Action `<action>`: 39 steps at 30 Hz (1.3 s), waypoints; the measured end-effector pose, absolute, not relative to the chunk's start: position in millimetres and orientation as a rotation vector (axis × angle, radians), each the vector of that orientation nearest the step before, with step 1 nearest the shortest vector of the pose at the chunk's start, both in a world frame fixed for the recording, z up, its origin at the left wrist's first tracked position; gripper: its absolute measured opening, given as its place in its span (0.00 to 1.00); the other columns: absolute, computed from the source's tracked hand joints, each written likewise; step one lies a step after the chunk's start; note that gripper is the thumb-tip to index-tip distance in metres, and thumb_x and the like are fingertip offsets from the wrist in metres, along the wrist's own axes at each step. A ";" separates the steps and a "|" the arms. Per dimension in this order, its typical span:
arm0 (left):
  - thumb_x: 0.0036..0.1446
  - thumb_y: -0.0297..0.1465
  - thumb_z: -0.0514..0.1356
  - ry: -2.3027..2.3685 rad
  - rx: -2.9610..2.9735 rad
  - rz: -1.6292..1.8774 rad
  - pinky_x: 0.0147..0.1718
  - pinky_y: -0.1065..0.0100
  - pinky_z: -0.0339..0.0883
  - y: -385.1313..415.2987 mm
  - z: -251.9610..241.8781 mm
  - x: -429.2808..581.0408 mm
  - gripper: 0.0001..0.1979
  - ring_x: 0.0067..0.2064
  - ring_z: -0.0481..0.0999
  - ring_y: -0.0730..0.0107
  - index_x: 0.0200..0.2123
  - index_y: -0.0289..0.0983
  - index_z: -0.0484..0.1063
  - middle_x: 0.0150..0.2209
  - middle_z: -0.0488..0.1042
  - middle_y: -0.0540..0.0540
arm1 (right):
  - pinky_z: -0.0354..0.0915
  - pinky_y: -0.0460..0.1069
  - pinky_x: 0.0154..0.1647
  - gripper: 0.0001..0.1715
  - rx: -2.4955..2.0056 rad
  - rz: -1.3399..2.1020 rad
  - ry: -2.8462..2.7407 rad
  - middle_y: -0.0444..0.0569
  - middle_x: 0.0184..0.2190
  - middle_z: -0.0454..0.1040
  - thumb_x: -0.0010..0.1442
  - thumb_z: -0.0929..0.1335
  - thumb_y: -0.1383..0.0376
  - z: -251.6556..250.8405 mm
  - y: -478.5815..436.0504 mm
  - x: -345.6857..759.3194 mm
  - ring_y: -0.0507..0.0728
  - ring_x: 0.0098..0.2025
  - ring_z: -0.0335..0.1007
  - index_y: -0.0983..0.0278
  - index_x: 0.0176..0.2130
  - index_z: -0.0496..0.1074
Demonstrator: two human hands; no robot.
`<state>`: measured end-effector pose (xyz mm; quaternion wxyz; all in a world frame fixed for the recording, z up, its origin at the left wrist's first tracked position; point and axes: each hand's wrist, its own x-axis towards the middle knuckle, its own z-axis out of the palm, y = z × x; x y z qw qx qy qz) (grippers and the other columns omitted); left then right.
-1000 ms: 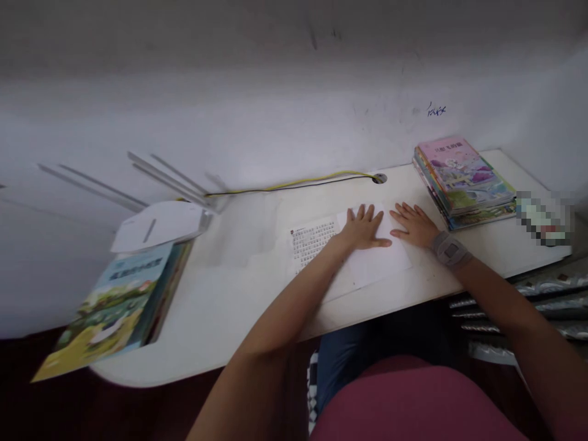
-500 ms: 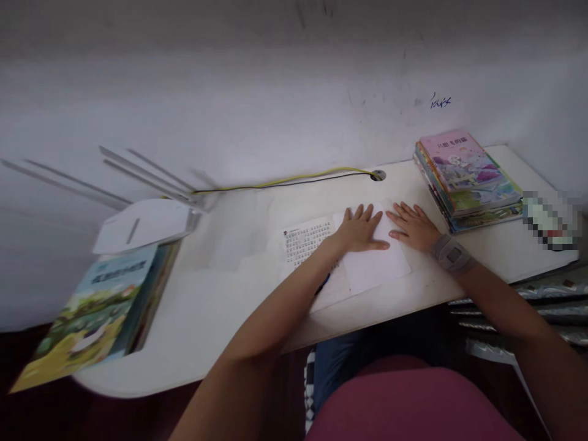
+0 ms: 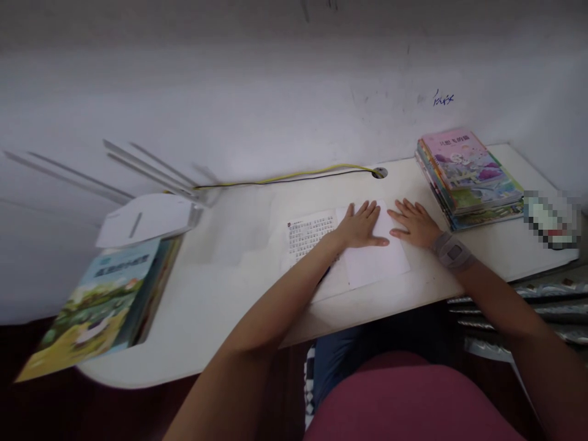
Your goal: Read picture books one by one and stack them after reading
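A blank white sheet of paper [image 3: 374,263] lies on the white desk [image 3: 229,288], partly over a printed page of small text [image 3: 310,234]. My left hand [image 3: 362,226] rests flat on the blank sheet, fingers stretched out and spread. Beside it, my right hand [image 3: 414,224] also lies flat and open on the sheet's right part, with a grey watch [image 3: 452,252] on that wrist. Neither hand holds anything. A dark pen-like tip [image 3: 325,274] peeks out under my left forearm.
A stack of colourful picture books [image 3: 468,177] sits at the desk's back right. Another pile of books [image 3: 98,300] overhangs the left edge, with a white lamp base [image 3: 147,219] behind it. A yellow and black cable [image 3: 294,178] runs along the wall to a desk hole [image 3: 380,173].
Both hands stay flat on the sheet; only the camera view has shifted slightly.
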<state>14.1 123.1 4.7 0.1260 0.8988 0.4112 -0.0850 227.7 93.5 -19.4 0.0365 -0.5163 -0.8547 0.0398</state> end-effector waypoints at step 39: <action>0.51 0.63 0.48 1.272 2.605 -0.009 0.59 0.33 0.41 27.3 -10.0 -23.9 0.50 0.66 0.32 0.27 0.67 0.36 0.46 0.69 0.38 0.32 | 0.35 0.65 0.66 0.46 -1.524 0.333 -2.687 0.59 0.69 0.40 0.60 0.59 0.41 -15.1 94.8 234.2 0.68 0.70 0.32 0.63 0.67 0.50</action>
